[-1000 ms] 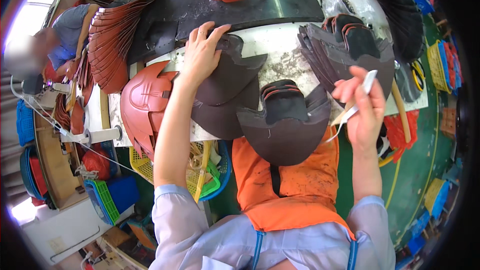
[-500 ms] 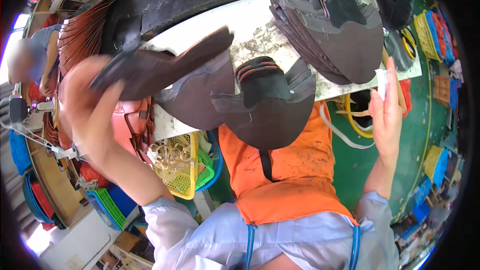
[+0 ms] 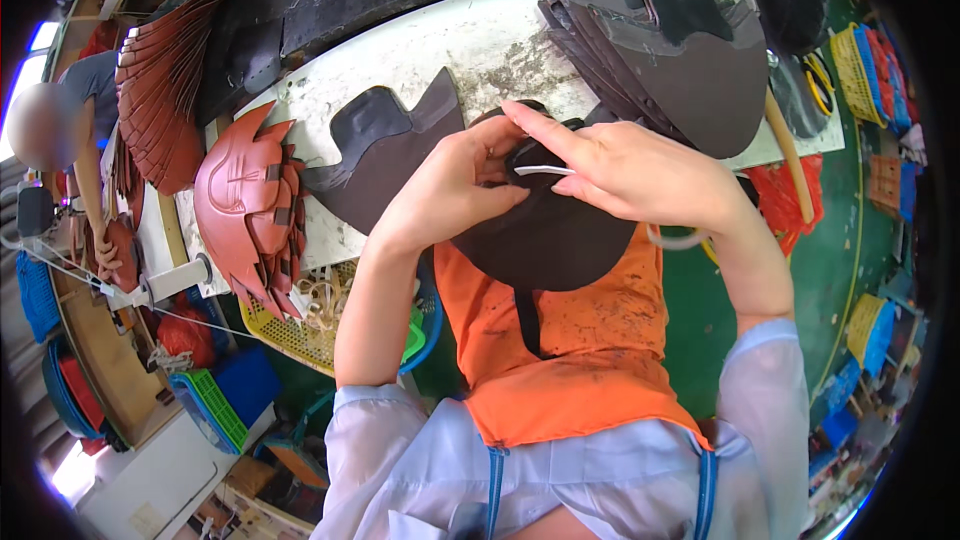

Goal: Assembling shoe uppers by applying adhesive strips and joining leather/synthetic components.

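Note:
A dark brown leather shoe upper (image 3: 550,255) lies over the near edge of the white table, above my lap. My left hand (image 3: 455,185) closes its bent fingers at the black tongue part of this upper; its fingertips partly hide what they grip. From the other side my right hand (image 3: 650,175) reaches over the same spot, its forefinger stretched to the left. Beneath its fingers a narrow white strip (image 3: 543,170) shows, pinched against the upper. Left of my hands rests another dark upper (image 3: 365,190) with a black tongue.
A fanned stack of dark uppers (image 3: 690,90) stands at the right. Red-brown leather pieces (image 3: 245,205) are piled at the table's left edge. Below hangs a yellow basket (image 3: 290,335) of pale strips. Another person (image 3: 90,130) works at the far left.
My left hand has come from the left to the middle upper; the dark piece it held up is no longer raised. My right hand has moved left onto the upper with the white strip.

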{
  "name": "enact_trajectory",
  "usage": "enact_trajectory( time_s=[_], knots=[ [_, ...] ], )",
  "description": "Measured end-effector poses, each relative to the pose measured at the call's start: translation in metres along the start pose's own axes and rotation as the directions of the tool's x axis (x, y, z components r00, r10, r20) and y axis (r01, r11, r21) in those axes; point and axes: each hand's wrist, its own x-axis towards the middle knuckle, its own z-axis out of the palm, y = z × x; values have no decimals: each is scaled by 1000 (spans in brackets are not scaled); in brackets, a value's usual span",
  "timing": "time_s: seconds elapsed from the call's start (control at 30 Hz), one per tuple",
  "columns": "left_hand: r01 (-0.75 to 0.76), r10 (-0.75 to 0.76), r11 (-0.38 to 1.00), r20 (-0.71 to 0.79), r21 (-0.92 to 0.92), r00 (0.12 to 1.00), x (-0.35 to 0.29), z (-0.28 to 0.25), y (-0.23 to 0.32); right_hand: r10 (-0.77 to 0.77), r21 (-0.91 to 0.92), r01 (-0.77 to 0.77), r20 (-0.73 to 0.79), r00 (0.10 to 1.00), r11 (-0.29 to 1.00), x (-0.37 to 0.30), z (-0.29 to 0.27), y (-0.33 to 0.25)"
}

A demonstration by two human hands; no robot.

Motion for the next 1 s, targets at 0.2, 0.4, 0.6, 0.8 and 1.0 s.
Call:
enact_trajectory(
  time_s=[0.2, 0.4, 0.6, 0.8, 1.0],
  knots=[
    [-29, 45, 988, -107, 153, 993, -1, 10, 2, 51, -31, -49, 60, 997, 998, 6, -13, -6],
    [-22, 52, 993, -258, 118, 965, -7, 12, 0, 327, 96, -313, -219, 919, 945, -6, -12, -27],
    [47, 34, 964, -299, 260, 954, -10, 14, 5, 245, 159, -187, -677, 694, 969, -18, 16, -23],
    [34, 41, 982, -384, 186, 923, -13, 18, 0, 121, 11, -148, -640, 759, 989, -19, 8, -18],
    [50, 73, 961, -420, 274, 905, -13, 24, 7, 14, -324, -272, -618, 786, 906, -15, 16, -8]
  ],
)
